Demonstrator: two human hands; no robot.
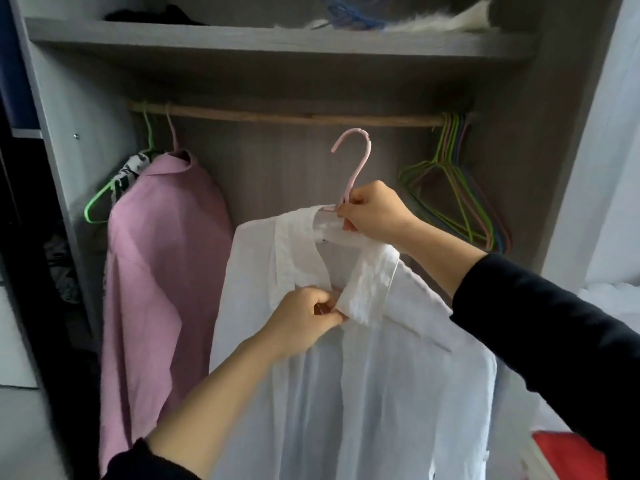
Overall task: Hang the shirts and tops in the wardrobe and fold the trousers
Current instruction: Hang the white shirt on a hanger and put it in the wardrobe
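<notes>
The right hand (372, 211) grips the neck of a pink hanger (358, 157), and the left hand (301, 318) pinches the collar (367, 289) of the white shirt (381, 393) draped on that hanger. The shirt hangs in front of the open wardrobe, the hanger's hook below the rail (294, 117) and clear of it. On the rail a pink shirt (156, 271) hangs at the left and a bunch of bare hangers (450, 192) at the right, under a shelf (242, 39).
</notes>
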